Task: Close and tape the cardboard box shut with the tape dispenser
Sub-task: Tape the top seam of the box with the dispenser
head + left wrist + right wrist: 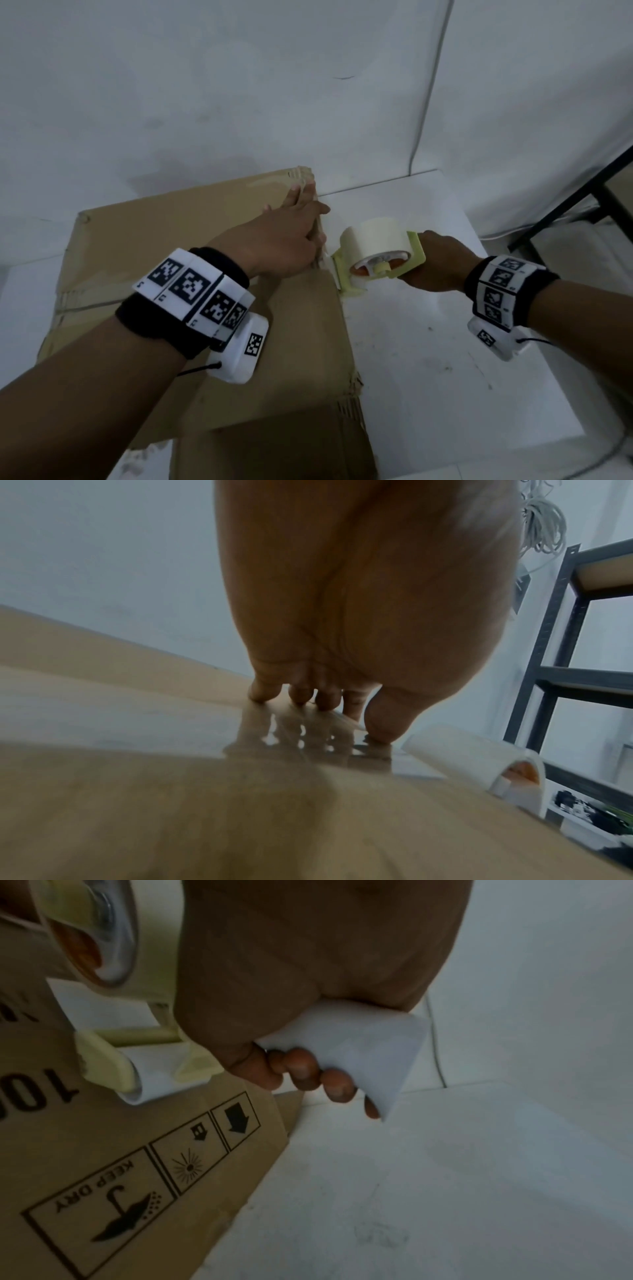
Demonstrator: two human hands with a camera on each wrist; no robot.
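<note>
A brown cardboard box (178, 246) lies with its flaps down on a white table (428, 359). My left hand (291, 236) lies flat on the box top at its right edge, straight fingers (301, 693) pressing a glossy strip of tape (308, 737). My right hand (435, 260) grips the white handle (359, 1042) of the pale green tape dispenser (376, 255), its front end against the right side wall of the box (137, 1150). A roll of pale tape (375, 236) sits in the dispenser.
A white wall (239, 85) stands behind the table, with a cable (430, 89) running down it. A dark metal shelf frame (589, 202) stands to the right, also in the left wrist view (561, 642). The box side bears printed handling symbols (120, 1191).
</note>
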